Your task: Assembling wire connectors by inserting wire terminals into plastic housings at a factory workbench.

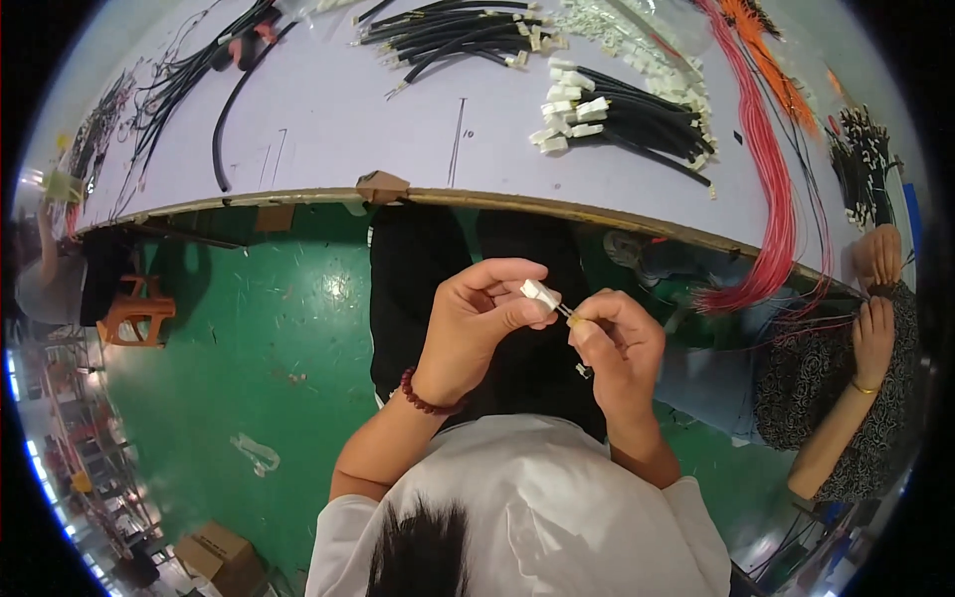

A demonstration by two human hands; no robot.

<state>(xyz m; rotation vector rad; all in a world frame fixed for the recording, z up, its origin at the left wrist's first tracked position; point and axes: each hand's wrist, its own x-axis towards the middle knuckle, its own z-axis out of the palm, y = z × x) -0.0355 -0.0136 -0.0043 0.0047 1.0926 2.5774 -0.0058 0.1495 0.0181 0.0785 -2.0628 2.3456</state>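
Observation:
Over my lap, off the table's near edge, my left hand [489,310] pinches a white plastic connector [539,294] between thumb and fingers. Close to its right, my right hand [619,333] grips thin wire ends [565,311] that run up to the connector. Whether the wire tips sit inside the connector or only touch it, I cannot tell. A small dark end [584,371] hangs below my right fingers; most of the cable is hidden in that hand.
On the white table [328,129] lie black cables with white connectors [637,119], more black cables [458,35], loose white connectors [647,50] and pink-red wires [771,189]. A co-worker's hands [875,298] are at the right. An orange stool [137,310] stands left.

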